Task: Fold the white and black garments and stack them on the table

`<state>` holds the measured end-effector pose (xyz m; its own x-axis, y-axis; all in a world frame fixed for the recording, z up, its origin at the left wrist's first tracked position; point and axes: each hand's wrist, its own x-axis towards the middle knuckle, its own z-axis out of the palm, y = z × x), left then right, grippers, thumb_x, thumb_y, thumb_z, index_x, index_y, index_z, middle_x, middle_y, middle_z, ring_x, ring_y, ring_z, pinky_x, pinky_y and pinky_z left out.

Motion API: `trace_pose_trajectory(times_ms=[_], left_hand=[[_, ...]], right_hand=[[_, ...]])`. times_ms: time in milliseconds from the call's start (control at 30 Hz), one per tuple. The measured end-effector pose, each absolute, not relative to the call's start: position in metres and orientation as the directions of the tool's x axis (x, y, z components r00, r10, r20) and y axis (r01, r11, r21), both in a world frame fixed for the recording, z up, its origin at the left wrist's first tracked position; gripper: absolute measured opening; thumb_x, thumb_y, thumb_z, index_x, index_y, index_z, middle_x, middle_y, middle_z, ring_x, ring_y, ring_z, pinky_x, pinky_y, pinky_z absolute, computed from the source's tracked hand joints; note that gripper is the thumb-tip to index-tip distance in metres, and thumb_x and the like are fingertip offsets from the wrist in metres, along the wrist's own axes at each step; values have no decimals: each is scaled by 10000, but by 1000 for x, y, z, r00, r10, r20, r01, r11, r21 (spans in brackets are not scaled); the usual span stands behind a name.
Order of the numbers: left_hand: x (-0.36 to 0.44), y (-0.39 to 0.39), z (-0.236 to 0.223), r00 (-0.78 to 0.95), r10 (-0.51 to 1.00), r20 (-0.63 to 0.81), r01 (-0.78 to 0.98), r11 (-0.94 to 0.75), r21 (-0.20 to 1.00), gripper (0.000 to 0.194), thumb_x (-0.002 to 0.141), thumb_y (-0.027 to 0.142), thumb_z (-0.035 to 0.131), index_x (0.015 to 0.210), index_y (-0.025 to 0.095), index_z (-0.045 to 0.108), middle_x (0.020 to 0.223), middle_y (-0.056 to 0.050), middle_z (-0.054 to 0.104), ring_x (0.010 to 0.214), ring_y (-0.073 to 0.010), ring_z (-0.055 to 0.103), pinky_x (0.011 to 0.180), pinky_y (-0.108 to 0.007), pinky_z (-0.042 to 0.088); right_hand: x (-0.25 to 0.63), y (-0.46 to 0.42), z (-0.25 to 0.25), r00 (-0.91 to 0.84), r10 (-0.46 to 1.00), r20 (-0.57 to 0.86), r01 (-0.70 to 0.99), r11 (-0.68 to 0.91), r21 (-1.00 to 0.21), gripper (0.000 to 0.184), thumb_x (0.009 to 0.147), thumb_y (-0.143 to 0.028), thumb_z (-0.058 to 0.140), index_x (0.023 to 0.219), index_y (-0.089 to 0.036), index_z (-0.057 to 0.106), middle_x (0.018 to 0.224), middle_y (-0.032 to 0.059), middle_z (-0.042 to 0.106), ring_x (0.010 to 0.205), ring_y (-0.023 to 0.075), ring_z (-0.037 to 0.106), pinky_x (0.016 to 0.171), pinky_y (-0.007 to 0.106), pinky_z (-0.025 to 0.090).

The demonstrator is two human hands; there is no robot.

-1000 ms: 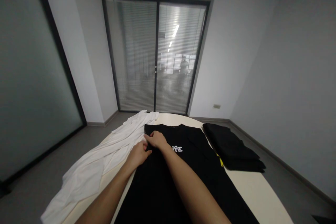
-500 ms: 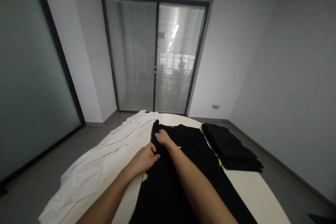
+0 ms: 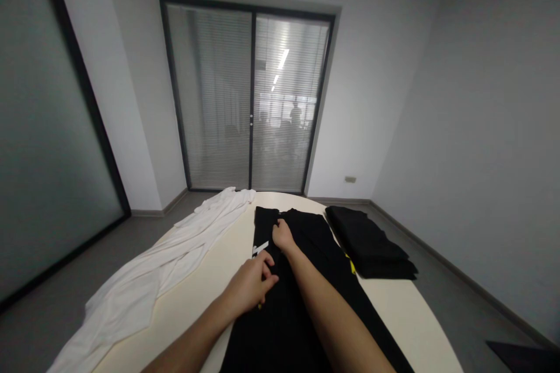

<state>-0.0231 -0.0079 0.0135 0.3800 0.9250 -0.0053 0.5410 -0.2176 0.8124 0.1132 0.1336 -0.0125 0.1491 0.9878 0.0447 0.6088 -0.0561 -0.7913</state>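
Observation:
A black T-shirt [image 3: 306, 256] lies lengthwise on the pale oval table [image 3: 205, 285], its left side turned over toward the middle so a bit of white print shows. My right hand [image 3: 282, 235] is closed on the folded edge near the collar end. My left hand [image 3: 252, 285] pinches the same folded edge lower down, fingers pressed together on the black cloth.
A white garment [image 3: 144, 280] sprawls along the table's left side and hangs over its edge. A stack of folded black clothes [image 3: 370, 242] sits at the right. Beyond the table are glass doors with blinds [image 3: 249, 96] and grey floor.
Both hands carried the black shirt's left side over to the right, folding it inward; the white lettering is now mostly covered. The view shifted slightly.

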Motion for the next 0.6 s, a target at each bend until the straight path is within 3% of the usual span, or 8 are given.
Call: trace_pose_trajectory(times_ms=[133, 200, 267, 333, 400, 500, 600], left_hand=[[-18, -12, 13, 503, 863, -31, 471, -245, 847, 211, 899, 277, 521, 1102, 223, 504, 944, 7, 706, 448, -85, 577, 428, -196, 378], [-20, -15, 18, 593, 805, -11, 532, -382, 756, 192, 884, 234, 543, 1072, 239, 580, 955, 13, 722, 581, -109, 638, 557, -213, 454], [-24, -18, 24, 616, 786, 56, 608, -519, 601, 195, 853, 210, 586, 1036, 254, 639, 1020, -3, 721, 843, -171, 679, 770, -272, 496], [-27, -20, 27, 589, 800, 111, 682, -566, 464, 293, 816, 232, 644, 1108, 254, 650, 1213, -50, 673, 1149, -249, 598, 978, -354, 448], [-28, -21, 26, 531, 843, 83, 753, -515, 410, 495, 808, 299, 668, 1291, 223, 586, 1453, -111, 518, 1357, -306, 443, 1112, -426, 353], [-26, -23, 22, 470, 882, -34, 818, -421, 392, 693, 866, 403, 596, 1487, 158, 410, 1587, -162, 333, 1475, -336, 270, 1201, -502, 202], [-24, -23, 21, 484, 871, -82, 825, -424, 373, 715, 917, 438, 504, 1537, 133, 322, 1602, -165, 286, 1497, -327, 206, 1219, -530, 114]], right_hand=[[123, 131, -9, 138, 989, 59, 637, -42, -770, 430, 910, -168, 457, 1322, -90, 552, 1290, 149, 638, 1205, 209, 600, 1032, 266, 424], [128, 125, -6, 136, 989, 61, 650, -43, -759, 525, 883, -175, 523, 1401, -95, 488, 1296, 152, 634, 1208, 220, 598, 1041, 279, 419], [132, 115, -2, 119, 988, 95, 693, -15, -721, 598, 872, -173, 547, 1458, -137, 433, 1316, 147, 618, 1222, 230, 583, 1044, 311, 416], [136, 103, 2, 91, 985, 145, 799, 15, -602, 563, 893, -214, 538, 1450, -201, 462, 1370, 143, 576, 1268, 267, 536, 1051, 380, 404], [140, 92, 4, 74, 987, 140, 898, -5, -440, 516, 929, -347, 514, 1434, -242, 496, 1434, 152, 517, 1320, 331, 468, 1067, 495, 362], [144, 82, 1, 61, 998, 3, 941, -57, -334, 625, 952, -574, 400, 1497, -267, 418, 1532, 154, 408, 1408, 391, 334, 1102, 638, 224], [144, 83, -9, 36, 995, -91, 942, -64, -329, 685, 968, -619, 279, 1545, -253, 324, 1628, 120, 226, 1491, 383, 144, 1138, 655, 93]])
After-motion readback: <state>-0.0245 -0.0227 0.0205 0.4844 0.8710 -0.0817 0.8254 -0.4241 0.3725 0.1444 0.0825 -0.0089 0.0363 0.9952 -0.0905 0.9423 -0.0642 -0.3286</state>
